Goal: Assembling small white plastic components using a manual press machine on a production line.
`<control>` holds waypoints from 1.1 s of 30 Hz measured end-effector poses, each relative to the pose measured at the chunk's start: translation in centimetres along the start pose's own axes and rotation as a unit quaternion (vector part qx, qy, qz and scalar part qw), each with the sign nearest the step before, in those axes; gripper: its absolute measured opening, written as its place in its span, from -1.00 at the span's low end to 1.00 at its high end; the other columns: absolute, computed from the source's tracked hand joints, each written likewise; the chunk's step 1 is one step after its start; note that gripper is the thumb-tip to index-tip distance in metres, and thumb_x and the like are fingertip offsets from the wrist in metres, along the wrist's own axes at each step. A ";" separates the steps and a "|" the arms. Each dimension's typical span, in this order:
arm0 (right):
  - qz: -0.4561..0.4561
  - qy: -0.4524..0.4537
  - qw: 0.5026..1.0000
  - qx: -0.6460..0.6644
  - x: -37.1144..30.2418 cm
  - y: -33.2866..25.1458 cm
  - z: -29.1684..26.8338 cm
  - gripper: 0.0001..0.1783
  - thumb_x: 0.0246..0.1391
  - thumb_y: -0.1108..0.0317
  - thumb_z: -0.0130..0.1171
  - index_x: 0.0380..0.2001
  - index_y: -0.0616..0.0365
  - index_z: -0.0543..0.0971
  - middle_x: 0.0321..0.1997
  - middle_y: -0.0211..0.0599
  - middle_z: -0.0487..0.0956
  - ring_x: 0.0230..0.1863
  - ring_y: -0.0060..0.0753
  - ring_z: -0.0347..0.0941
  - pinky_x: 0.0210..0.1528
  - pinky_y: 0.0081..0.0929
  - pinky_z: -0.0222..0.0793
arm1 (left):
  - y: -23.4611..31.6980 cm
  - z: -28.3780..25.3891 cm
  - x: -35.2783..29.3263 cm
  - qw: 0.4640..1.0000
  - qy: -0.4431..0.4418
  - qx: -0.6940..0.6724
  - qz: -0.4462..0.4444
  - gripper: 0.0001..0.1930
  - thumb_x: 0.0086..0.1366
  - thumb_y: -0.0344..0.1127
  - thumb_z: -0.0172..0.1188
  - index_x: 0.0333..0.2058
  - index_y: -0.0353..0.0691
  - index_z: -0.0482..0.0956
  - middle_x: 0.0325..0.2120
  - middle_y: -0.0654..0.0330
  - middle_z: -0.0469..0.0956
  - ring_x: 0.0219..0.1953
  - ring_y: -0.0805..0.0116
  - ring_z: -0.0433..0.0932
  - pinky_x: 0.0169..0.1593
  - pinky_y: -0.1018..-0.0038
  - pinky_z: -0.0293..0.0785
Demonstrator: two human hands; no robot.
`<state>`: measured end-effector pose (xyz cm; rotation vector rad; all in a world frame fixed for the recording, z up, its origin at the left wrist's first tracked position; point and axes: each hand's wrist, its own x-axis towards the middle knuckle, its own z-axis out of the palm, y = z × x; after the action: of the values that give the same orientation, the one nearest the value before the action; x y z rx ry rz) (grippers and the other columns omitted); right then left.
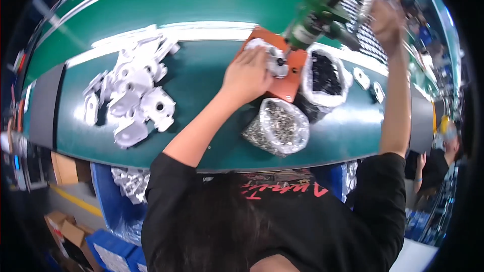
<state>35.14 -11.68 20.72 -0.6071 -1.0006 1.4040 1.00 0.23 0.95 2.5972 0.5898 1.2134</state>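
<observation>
My left hand (248,74) presses its fingers over a white plastic part (279,65) and holds it on an orange fixture block (288,89). A black piece sits in the part's round end, just below the tip of a green press or drill head (307,29). My right hand (388,25) is raised at the upper right, beside the machine's metal handle area. Motion smears its fingers, so its grip cannot be made out. Closest to the block are a bag of small metal screws or pins (283,127) and a bag of small black pieces (325,74).
Several loose white plastic parts (132,90) lie heaped on the left of the green bench (201,126). Two small white parts (361,78) are right of the black-piece bag. A blue bin (111,196) stands below the front edge. Another person (436,171) is at the far right.
</observation>
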 end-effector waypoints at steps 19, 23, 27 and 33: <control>0.026 0.392 0.398 -0.829 -21.9 19.7 -8.8 -0.56 0.19 0.09 -0.03 0.10 -0.04 0.43 0.25 -0.32 0.34 0.29 -0.11 0.14 0.22 -0.16 0.05 | 0.1 -4.5 8.8 0.939 -0.324 0.087 0.074 -0.50 0.12 0.00 0.10 0.02 -0.05 0.36 -0.06 0.06 0.49 -0.04 0.13 0.48 0.20 0.17 0.16; 0.045 0.419 0.448 -0.788 -23.7 20.4 -7.0 -0.50 0.10 0.22 0.04 0.14 0.02 0.38 0.32 -0.34 0.26 0.31 -0.16 0.12 0.27 -0.15 -0.08 | -0.8 -5.7 9.7 0.937 -0.338 0.085 0.014 -0.48 0.03 0.05 0.20 -0.09 -0.12 0.41 -0.56 0.07 0.57 -0.46 -0.06 0.55 -0.16 0.31 0.44; 0.067 0.438 0.410 -0.797 -24.3 20.6 -5.0 -0.42 0.00 0.30 0.07 0.17 -0.01 0.35 0.41 -0.34 0.11 0.39 -0.14 0.00 0.30 -0.03 -0.24 | -6.0 -6.9 9.8 0.972 -0.175 0.097 -0.120 -0.46 0.05 0.00 0.26 -0.14 -0.32 0.43 -0.29 -0.12 0.54 -0.16 -0.06 0.51 -0.04 0.25 0.40; 0.073 0.476 0.388 -0.786 -26.4 21.0 -7.4 -0.40 -0.02 0.25 0.09 0.17 -0.11 0.35 0.45 -0.23 0.00 0.44 -0.10 -0.13 0.27 0.11 -0.19 | -12.9 -8.7 6.9 0.976 -0.112 0.098 -0.157 -0.45 0.14 -0.09 0.22 -0.01 -0.36 0.35 -0.09 -0.17 0.46 0.00 -0.13 0.42 0.07 0.18 0.34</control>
<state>33.73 -33.26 -6.23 -2.5347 -0.9438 -0.5200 -5.17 15.06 6.62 2.6123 1.0677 0.7883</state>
